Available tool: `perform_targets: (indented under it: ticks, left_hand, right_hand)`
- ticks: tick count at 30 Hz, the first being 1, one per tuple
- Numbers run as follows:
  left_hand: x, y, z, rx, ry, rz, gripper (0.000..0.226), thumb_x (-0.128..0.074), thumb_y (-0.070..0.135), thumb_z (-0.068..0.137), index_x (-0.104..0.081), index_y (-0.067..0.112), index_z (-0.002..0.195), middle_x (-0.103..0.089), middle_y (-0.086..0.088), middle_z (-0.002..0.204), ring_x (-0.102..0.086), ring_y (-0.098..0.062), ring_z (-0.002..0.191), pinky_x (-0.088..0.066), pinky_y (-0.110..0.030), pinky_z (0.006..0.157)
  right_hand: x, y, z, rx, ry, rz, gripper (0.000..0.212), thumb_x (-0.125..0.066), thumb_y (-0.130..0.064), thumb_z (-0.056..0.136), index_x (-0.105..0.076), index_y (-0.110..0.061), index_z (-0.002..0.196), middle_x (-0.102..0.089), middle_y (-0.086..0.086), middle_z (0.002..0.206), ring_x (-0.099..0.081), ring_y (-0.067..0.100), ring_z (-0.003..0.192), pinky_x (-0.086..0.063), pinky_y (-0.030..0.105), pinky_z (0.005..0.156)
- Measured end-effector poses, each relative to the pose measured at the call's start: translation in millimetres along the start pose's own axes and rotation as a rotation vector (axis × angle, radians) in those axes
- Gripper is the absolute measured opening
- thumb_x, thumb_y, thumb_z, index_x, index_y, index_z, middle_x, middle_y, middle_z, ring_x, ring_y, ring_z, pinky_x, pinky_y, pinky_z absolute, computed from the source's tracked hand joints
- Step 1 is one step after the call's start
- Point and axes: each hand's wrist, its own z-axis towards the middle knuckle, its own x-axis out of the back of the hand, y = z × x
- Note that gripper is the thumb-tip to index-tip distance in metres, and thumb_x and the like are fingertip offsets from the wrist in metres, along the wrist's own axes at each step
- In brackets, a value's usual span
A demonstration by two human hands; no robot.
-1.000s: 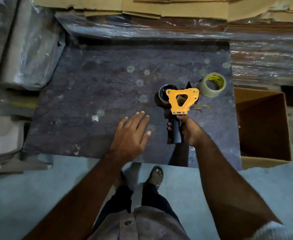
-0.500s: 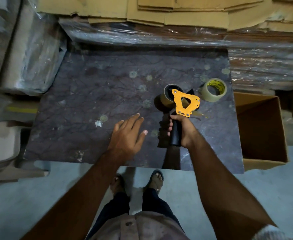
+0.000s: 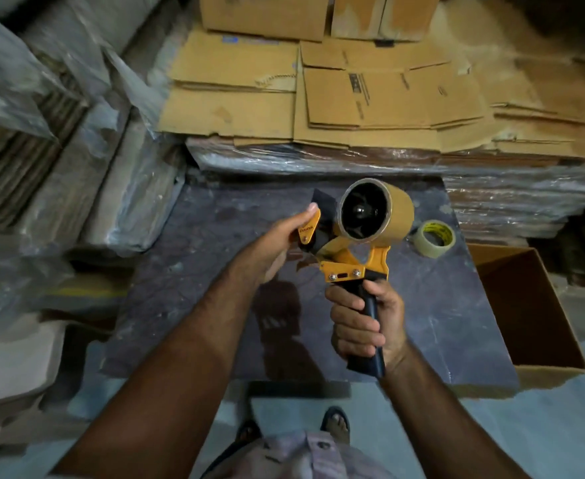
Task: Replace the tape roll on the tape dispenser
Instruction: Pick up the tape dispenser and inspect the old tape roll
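Note:
My right hand (image 3: 365, 326) grips the black handle of the orange tape dispenser (image 3: 355, 267), held up above the dark table (image 3: 194, 295). An empty brown cardboard core (image 3: 375, 210) sits on the dispenser's wheel, its open end facing me. My left hand (image 3: 273, 248) holds the dispenser's front end, thumb on the small orange flap beside the black guard. A fresh roll of clear tape (image 3: 434, 238) lies flat on the table at the back right, behind the dispenser.
An open cardboard box (image 3: 532, 312) stands right of the table. Flattened cartons (image 3: 353, 98) on plastic-wrapped stacks (image 3: 353, 159) lie behind it. More wrapped bundles (image 3: 87, 167) crowd the left. My sandalled feet (image 3: 334, 425) are on the grey floor below.
My right hand has lifted the dispenser off the table and turned it so the core faces me. My left hand left the tabletop and took hold of the dispenser's front.

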Motion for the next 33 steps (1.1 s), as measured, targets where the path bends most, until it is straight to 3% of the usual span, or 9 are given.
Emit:
perform_targets:
  ticks: [5, 10, 15, 17, 20, 22, 24, 27, 33]
  left_hand:
    - [18, 11, -10, -0.084, -0.046, -0.036, 0.047, -0.063, 0.062, 0.085, -0.076, 0.025, 0.110, -0.078, -0.003, 0.105, -0.072, -0.019, 0.096, -0.056, -0.036, 0.083]
    - [34, 25, -22, -0.103, -0.030, 0.064, 0.049, -0.072, 0.066, 0.074, -0.080, 0.021, 0.092, -0.079, -0.004, 0.094, -0.075, -0.016, 0.088, -0.059, -0.027, 0.070]
    - [52, 39, -28, -0.125, 0.102, 0.254, 0.065, -0.072, 0.071, 0.072, -0.078, 0.008, 0.085, -0.080, -0.012, 0.092, -0.076, -0.031, 0.096, -0.055, -0.046, 0.099]
    - [59, 42, -29, -0.130, 0.158, 0.327, 0.071, -0.074, 0.070, 0.070, -0.072, 0.001, 0.085, -0.079, -0.014, 0.089, -0.076, -0.031, 0.090, -0.054, -0.044, 0.095]
    - [69, 47, -35, -0.136, 0.210, 0.447, 0.060, -0.076, 0.069, 0.070, -0.067, 0.010, 0.083, -0.078, -0.006, 0.082, -0.073, -0.013, 0.073, -0.054, -0.033, 0.075]
    - [74, 48, -40, -0.123, 0.208, 0.491, 0.070, -0.075, 0.068, 0.072, -0.070, 0.001, 0.092, -0.080, -0.004, 0.087, -0.075, -0.011, 0.077, -0.056, -0.034, 0.073]
    - [80, 49, -45, -0.130, 0.183, 0.495, 0.073, -0.074, 0.066, 0.074, -0.070, -0.001, 0.102, -0.080, -0.006, 0.093, -0.075, -0.018, 0.090, -0.056, -0.042, 0.089]
    - [90, 52, -54, -0.123, 0.151, 0.502, 0.069, -0.074, 0.065, 0.075, -0.073, 0.002, 0.102, -0.080, -0.007, 0.097, -0.074, -0.022, 0.097, -0.051, -0.045, 0.098]
    - [104, 63, -70, -0.113, 0.106, 0.547, 0.059, -0.071, 0.069, 0.075, -0.077, 0.014, 0.095, -0.079, -0.001, 0.095, -0.072, -0.014, 0.094, -0.045, -0.035, 0.075]
  right_hand:
    - [-16, 12, 18, 0.025, -0.052, -0.023, 0.029, -0.055, -0.035, 0.081, -0.035, -0.017, 0.071, -0.032, -0.004, 0.043, -0.037, 0.012, 0.029, -0.044, 0.023, 0.039]
    - [-15, 22, 31, 0.074, -0.017, -0.049, 0.030, -0.052, -0.038, 0.079, -0.034, -0.015, 0.071, -0.035, -0.002, 0.045, -0.031, 0.012, 0.028, -0.041, 0.024, 0.039]
    - [-9, 28, 43, 0.220, 0.401, -0.278, 0.033, -0.051, -0.040, 0.083, -0.054, -0.008, 0.078, -0.047, 0.003, 0.053, -0.046, 0.017, 0.040, -0.044, 0.027, 0.044]
    - [-7, 31, 47, 0.228, 0.573, -0.382, 0.030, -0.057, -0.036, 0.081, -0.064, -0.008, 0.081, -0.054, 0.004, 0.060, -0.052, 0.017, 0.047, -0.047, 0.028, 0.049]
    - [-8, 37, 54, 0.208, 0.688, -0.434, 0.030, -0.059, -0.034, 0.083, -0.072, -0.008, 0.090, -0.065, 0.007, 0.075, -0.060, 0.019, 0.060, -0.051, 0.030, 0.057]
    - [-9, 41, 57, 0.198, 0.692, -0.405, 0.028, -0.059, -0.033, 0.085, -0.073, -0.010, 0.092, -0.069, 0.009, 0.082, -0.065, 0.021, 0.067, -0.055, 0.032, 0.062]
    - [-11, 45, 61, 0.183, 0.689, -0.359, 0.024, -0.058, -0.031, 0.087, -0.071, -0.012, 0.085, -0.070, 0.010, 0.082, -0.069, 0.023, 0.070, -0.058, 0.034, 0.064]
    - [-17, 52, 69, 0.154, 0.640, -0.330, 0.018, -0.056, -0.029, 0.087, -0.064, -0.014, 0.079, -0.061, 0.005, 0.070, -0.059, 0.017, 0.053, -0.052, 0.030, 0.053]
    - [-27, 59, 76, 0.113, 0.559, -0.252, 0.016, -0.057, -0.026, 0.083, -0.054, -0.015, 0.071, -0.045, -0.002, 0.056, -0.040, 0.012, 0.040, -0.039, 0.027, 0.043]
